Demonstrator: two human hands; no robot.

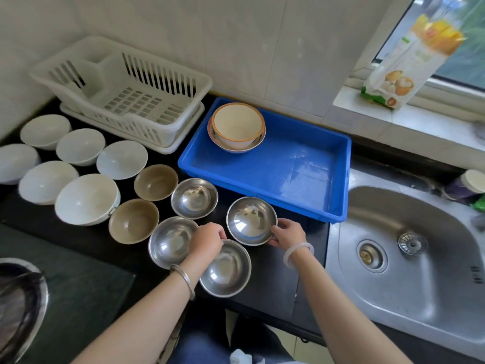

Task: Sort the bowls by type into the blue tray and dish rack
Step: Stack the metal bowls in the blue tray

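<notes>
Steel bowls (194, 198): four, upright and close together on the black desk (273, 279), lower centre of the frame, just in front of the tray.
Right hand (288, 233): grips the right rim of the right steel bowl (252, 221), with the thumb on top of the rim and the fingers (273, 243) curled under it. Whether the bowl is off the desk cannot be told.
Left hand (207, 240): at the far rim of the near steel bowl (225, 269). The fingers are curled together and their tips are hidden behind the hand, so I cannot tell whether they pinch the rim.
Tray (288, 166): blue, centre right, between the rack and the sink. Two cream bowls (237, 124) with orange rims sit nested in its far left corner.
Rack (131, 88): white plastic, upper left, against the tiled wall.
Brown bowls (156, 182): two, just left of the steel bowls, one behind the other.
White bowls (86, 198): six, upright, at the left of the frame in front of the rack.
Sink (420, 298): steel, at the right of the frame, beside the tray.
Bangles: a metal bangle (183, 279) on the left wrist and a pale bangle (299, 254) on the right wrist.
Carton (409, 61): on the sill, upper right, leaning against the window.
Pan (18, 298): dark, lower left corner, cut off by the frame edge.
</notes>
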